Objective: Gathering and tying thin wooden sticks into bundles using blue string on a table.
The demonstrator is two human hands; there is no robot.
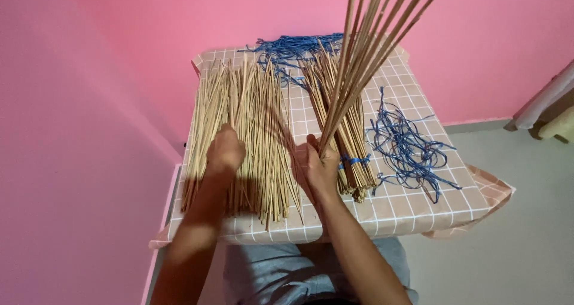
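The right hand [321,167] is closed around a fan of sticks [365,48] held upright, just right of the loose pile [245,137]. The left hand [225,149] presses curled fingers into that pile, apparently gathering more. Right of it lie tied bundles [350,143] and blue strings [406,149].

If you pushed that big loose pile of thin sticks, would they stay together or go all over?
The loose pile of sticks would probably scatter, since nothing binds it, unlike the tied bundle with its blue band. The sticks look stiff: those held up by the right hand stay straight. Being thin and round, they may roll under the left hand.
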